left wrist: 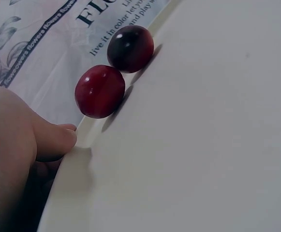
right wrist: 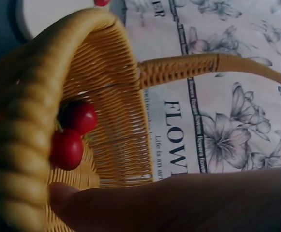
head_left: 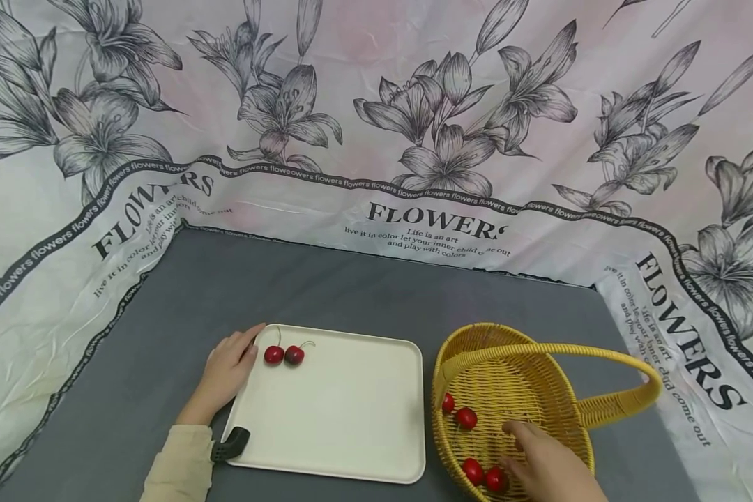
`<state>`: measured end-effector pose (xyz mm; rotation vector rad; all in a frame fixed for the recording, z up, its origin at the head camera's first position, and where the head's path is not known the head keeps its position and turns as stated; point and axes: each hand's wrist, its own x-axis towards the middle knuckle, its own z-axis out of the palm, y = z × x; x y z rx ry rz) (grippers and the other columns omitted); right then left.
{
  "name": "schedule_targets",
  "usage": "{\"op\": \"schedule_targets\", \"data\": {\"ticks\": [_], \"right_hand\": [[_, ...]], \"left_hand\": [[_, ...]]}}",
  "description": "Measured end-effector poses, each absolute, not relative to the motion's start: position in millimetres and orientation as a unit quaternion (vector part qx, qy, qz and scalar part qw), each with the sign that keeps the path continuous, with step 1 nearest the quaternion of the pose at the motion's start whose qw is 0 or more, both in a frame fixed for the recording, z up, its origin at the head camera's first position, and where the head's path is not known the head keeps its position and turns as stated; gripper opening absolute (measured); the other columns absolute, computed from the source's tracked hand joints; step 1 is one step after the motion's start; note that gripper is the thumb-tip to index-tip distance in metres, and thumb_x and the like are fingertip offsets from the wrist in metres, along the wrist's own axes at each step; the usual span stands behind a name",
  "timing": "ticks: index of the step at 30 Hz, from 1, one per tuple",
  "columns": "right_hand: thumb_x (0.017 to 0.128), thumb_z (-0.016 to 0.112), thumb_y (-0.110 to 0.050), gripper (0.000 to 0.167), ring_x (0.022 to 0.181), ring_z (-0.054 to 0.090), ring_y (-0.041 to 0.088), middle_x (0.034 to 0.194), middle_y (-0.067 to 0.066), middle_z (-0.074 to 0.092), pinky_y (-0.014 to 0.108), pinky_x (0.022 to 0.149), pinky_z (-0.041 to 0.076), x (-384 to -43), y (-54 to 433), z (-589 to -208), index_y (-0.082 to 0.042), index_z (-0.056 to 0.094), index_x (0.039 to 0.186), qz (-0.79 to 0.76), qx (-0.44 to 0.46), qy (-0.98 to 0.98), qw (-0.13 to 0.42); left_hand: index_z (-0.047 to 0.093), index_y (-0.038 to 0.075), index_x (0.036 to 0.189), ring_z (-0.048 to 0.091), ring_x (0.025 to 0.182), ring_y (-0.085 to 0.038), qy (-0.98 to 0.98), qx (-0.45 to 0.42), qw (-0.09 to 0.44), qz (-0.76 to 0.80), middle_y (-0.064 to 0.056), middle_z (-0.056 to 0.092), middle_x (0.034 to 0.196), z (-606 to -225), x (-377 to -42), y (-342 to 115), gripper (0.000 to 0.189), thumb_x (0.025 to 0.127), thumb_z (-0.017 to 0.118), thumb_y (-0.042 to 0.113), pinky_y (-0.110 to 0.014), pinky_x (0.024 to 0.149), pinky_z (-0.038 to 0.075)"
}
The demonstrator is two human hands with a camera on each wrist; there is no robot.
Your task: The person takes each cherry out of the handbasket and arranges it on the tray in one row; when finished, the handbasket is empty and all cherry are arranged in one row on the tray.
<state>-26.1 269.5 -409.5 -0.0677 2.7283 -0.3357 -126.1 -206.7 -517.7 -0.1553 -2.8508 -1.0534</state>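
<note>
My left hand (head_left: 224, 371) holds the left edge of a cream rectangular tray (head_left: 339, 418), with the thumb (left wrist: 58, 141) at the rim in the left wrist view. Two dark red cherries with stems, one cherry (head_left: 273, 355) beside another cherry (head_left: 294, 356), lie in the tray's far left corner. To the right stands a yellow woven basket (head_left: 542, 383) holding several cherries, among them a cherry (head_left: 466, 418) and a cherry (head_left: 496, 479). Inside it, my right hand (head_left: 549, 464) reaches down beside the near cherries, thumb and forefinger apart. Its other fingers are hidden.
The basket's arched handle (head_left: 602, 352) spans above the right hand. A grey tabletop (head_left: 326, 286) lies beneath everything. White flower-printed cloth (head_left: 414, 160) rises at the back and along both sides. A black strap piece (head_left: 232, 444) at the left wrist overlaps the tray's near left corner.
</note>
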Motion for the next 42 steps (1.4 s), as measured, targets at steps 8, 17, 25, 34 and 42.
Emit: {"op": "schedule_targets", "data": {"ticks": [8, 17, 25, 34, 42], "right_hand": [[0.081, 0.075, -0.026, 0.029, 0.073, 0.056, 0.014, 0.082, -0.003, 0.06, 0.039, 0.067, 0.047, -33.5, 270.8, -418.8, -0.013, 0.063, 0.104, -0.127, -0.008, 0.953, 0.274], [0.088, 0.065, -0.011, 0.011, 0.071, 0.053, 0.015, 0.085, -0.002, 0.06, 0.038, 0.064, 0.046, -27.4, 277.7, -424.6, -0.014, 0.062, 0.099, -0.193, -0.05, 0.922, 0.333], [0.094, 0.058, -0.024, 0.016, 0.073, 0.047, 0.005, 0.092, -0.001, 0.056, 0.03, 0.064, 0.045, -27.5, 285.7, -430.8, -0.016, 0.063, 0.108, -0.239, -0.139, 0.896, 0.347], [0.091, 0.064, -0.033, 0.028, 0.068, 0.041, 0.0, 0.085, -0.005, 0.048, 0.024, 0.059, 0.039, -22.4, 286.6, -432.8, -0.01, 0.066, 0.107, -0.249, -0.188, 0.895, 0.318], [0.088, 0.068, -0.021, 0.018, 0.076, 0.047, -0.002, 0.092, -0.003, 0.052, 0.024, 0.064, 0.045, -25.8, 290.5, -436.0, -0.013, 0.06, 0.102, -0.288, -0.185, 0.878, 0.335]], "left_hand": [[0.049, 0.006, 0.139, 0.039, 0.078, -0.019, -0.935, -0.056, 0.058, -0.346, -0.002, 0.049, 0.085, -518.3, -124.6, -205.8, 0.04, 0.099, 0.048, 0.013, -0.038, 0.073, 0.025], [0.048, 0.005, 0.139, 0.039, 0.079, -0.02, -0.936, -0.052, 0.053, -0.345, -0.004, 0.049, 0.086, -518.4, -126.3, -205.2, 0.041, 0.099, 0.048, 0.012, -0.038, 0.073, 0.026], [0.048, 0.005, 0.139, 0.04, 0.08, -0.02, -0.937, -0.054, 0.053, -0.342, -0.004, 0.05, 0.087, -519.4, -127.5, -207.2, 0.041, 0.099, 0.048, 0.013, -0.039, 0.074, 0.026], [0.048, 0.006, 0.139, 0.04, 0.081, -0.02, -0.936, -0.052, 0.049, -0.346, -0.004, 0.05, 0.088, -518.4, -128.2, -207.4, 0.041, 0.099, 0.048, 0.012, -0.039, 0.075, 0.027], [0.048, 0.006, 0.139, 0.04, 0.081, -0.02, -0.936, -0.051, 0.047, -0.345, -0.004, 0.05, 0.088, -518.7, -127.9, -207.1, 0.041, 0.099, 0.047, 0.013, -0.039, 0.075, 0.026]]}}
